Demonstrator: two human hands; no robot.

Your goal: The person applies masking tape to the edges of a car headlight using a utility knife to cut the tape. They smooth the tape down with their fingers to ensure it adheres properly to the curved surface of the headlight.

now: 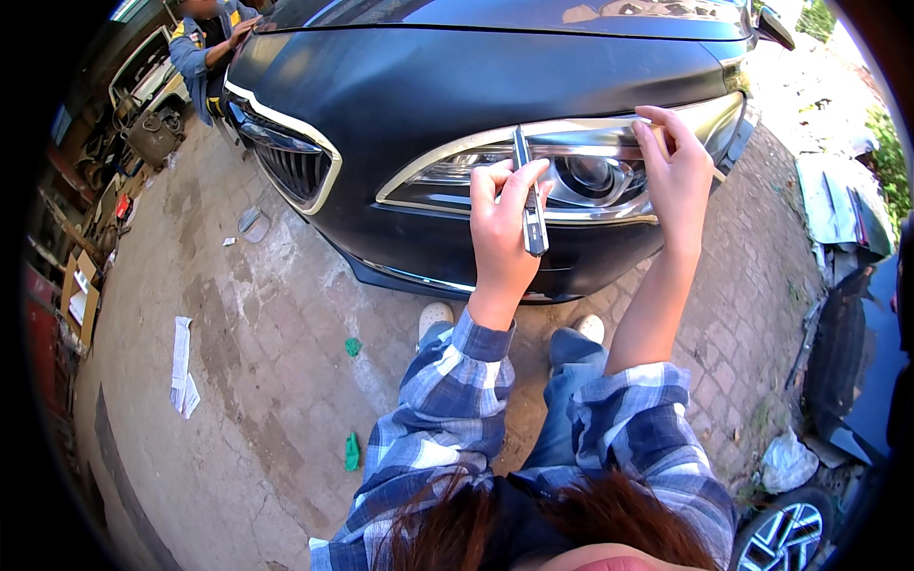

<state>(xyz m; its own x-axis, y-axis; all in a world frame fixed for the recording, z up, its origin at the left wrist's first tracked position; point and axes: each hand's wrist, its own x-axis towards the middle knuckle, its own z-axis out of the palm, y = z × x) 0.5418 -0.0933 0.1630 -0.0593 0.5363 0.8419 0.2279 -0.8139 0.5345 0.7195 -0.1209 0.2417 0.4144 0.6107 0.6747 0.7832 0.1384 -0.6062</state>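
My left hand [505, 214] is closed around a slim utility knife [529, 214], which points up and away over the headlight [581, 176] of a dark car. My right hand [678, 167] is at the headlight's upper right edge, thumb and fingers pinched together at the strip of pale masking tape [457, 145] that follows the lamp's upper rim. Exactly how much tape sits between those fingertips is hidden. More pale tape borders the grille [286, 157] to the left. The black bumper [428, 247] curves below the lamp.
A co-worker in a blue jacket [195, 57] touches the car at the far left. On the paved ground [267, 381] lie a white paper strip [181, 366], green scraps [352, 452] and a clear tub [254, 225]. Car parts [862, 352] and a wheel [785, 533] lie at right.
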